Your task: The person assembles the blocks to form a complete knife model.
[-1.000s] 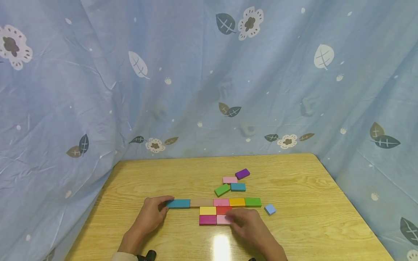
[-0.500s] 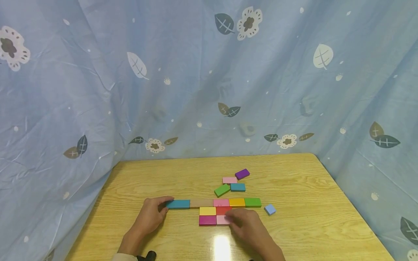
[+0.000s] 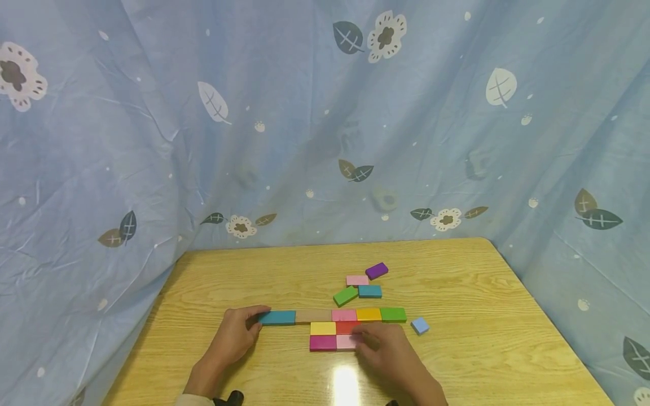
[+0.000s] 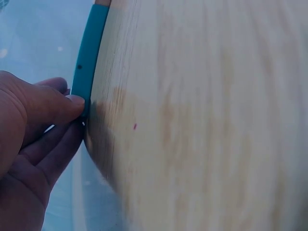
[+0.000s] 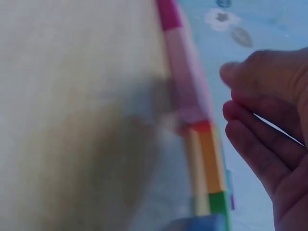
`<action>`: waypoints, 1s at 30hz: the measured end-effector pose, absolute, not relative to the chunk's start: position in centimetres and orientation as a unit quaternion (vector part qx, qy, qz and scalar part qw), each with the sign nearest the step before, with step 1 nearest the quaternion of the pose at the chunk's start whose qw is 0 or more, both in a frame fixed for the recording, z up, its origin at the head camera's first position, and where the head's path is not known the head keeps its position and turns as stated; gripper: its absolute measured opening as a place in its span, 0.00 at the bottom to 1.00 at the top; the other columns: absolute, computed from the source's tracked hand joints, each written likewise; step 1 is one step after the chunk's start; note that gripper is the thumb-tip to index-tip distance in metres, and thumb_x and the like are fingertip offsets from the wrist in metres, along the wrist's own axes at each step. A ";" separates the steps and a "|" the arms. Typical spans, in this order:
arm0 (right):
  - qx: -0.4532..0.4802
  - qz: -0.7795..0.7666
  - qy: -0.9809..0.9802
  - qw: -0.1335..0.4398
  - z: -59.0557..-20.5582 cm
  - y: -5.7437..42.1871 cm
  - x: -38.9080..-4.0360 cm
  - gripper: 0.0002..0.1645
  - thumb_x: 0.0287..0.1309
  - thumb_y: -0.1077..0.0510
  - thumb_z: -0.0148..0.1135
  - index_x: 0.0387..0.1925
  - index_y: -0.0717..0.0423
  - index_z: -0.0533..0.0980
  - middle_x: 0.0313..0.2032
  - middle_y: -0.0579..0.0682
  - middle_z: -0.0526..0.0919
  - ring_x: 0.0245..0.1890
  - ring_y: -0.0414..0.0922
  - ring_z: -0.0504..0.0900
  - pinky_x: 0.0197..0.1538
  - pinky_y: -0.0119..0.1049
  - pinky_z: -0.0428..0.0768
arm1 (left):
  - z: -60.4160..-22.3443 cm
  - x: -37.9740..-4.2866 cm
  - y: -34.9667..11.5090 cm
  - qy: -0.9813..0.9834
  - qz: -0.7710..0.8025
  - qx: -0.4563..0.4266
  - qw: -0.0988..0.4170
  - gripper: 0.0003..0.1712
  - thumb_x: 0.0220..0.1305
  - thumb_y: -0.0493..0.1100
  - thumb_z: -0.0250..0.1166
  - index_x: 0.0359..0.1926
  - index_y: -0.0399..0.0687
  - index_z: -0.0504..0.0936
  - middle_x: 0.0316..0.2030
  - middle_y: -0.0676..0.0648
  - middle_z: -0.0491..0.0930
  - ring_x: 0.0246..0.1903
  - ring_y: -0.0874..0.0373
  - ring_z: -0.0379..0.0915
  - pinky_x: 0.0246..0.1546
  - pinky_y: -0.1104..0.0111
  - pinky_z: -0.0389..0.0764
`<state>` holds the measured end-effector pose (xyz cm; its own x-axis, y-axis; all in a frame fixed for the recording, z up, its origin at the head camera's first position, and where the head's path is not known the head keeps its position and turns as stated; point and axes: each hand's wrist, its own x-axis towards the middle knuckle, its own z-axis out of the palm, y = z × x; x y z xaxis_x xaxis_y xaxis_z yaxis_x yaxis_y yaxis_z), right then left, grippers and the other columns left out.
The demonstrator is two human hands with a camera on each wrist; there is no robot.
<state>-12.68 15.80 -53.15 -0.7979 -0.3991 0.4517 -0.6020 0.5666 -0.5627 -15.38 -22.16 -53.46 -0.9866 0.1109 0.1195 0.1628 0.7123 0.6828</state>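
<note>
A blue block [image 3: 277,318] forms the left end of a long row of flat blocks on the table. My left hand [image 3: 236,334] pinches its outer end, the thumb [image 4: 73,107] on the near side in the left wrist view. Nearer to me, a yellow block [image 3: 323,328] and a red block [image 3: 347,327] lie side by side, above a magenta block [image 3: 323,343] and a pale pink block [image 3: 346,341]. Just over the right ends of the red and pale pink blocks hovers my right hand [image 3: 390,351]. Its fingers are loosely bent with nothing between them, apart from the blocks in the right wrist view.
The row continues right with tan [image 3: 313,316], pink [image 3: 344,315], orange [image 3: 369,314] and green [image 3: 393,314] blocks. A small light-blue block [image 3: 420,326] lies beyond its right end. Several loose blocks, including a purple block [image 3: 377,270], lie behind the row, before a patterned curtain [image 3: 284,141].
My right hand has lifted slightly off the pale pink block, showing a little more of it. My left hand stays at the blue block; the blocks have not moved.
</note>
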 end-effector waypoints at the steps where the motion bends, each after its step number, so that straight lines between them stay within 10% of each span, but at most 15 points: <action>1: 0.283 0.372 -0.873 0.139 -52.8 16.1 -12.9 0.15 0.57 0.68 0.81 0.46 0.54 0.91 0.43 0.44 0.95 0.44 0.43 0.94 0.49 0.40 0.94 | -53.4 -15.4 -22.2 -0.925 -0.370 -0.076 0.036 0.27 0.64 0.24 0.74 0.60 0.48 0.91 0.58 0.44 0.90 0.63 0.43 0.86 0.65 0.47 0.87; 8: 0.238 0.409 -0.870 0.142 -49.5 19.7 -16.0 0.20 0.59 0.64 0.82 0.53 0.51 0.91 0.49 0.47 0.95 0.48 0.53 0.94 0.52 0.49 0.95 | -53.5 -15.4 -22.2 -0.928 -0.365 -0.074 0.031 0.26 0.65 0.24 0.74 0.60 0.50 0.91 0.59 0.44 0.90 0.63 0.43 0.86 0.65 0.47 0.87; 21: 0.232 0.523 -0.817 0.072 -49.1 24.1 -22.5 0.19 0.65 0.65 0.78 0.57 0.61 0.88 0.54 0.63 0.91 0.53 0.38 0.92 0.57 0.25 0.89 | -53.7 -15.5 -22.3 -0.928 -0.358 -0.089 0.045 0.27 0.63 0.23 0.74 0.59 0.49 0.92 0.57 0.44 0.91 0.62 0.42 0.87 0.64 0.47 0.88; 30: 0.196 0.568 -0.799 -0.014 -52.0 23.9 -24.2 0.21 0.66 0.64 0.77 0.59 0.66 0.86 0.58 0.70 0.88 0.57 0.65 0.90 0.57 0.25 0.89 | -53.5 -15.6 -22.2 -0.928 -0.361 -0.086 0.043 0.26 0.63 0.23 0.75 0.59 0.49 0.92 0.57 0.45 0.91 0.62 0.44 0.87 0.65 0.48 0.88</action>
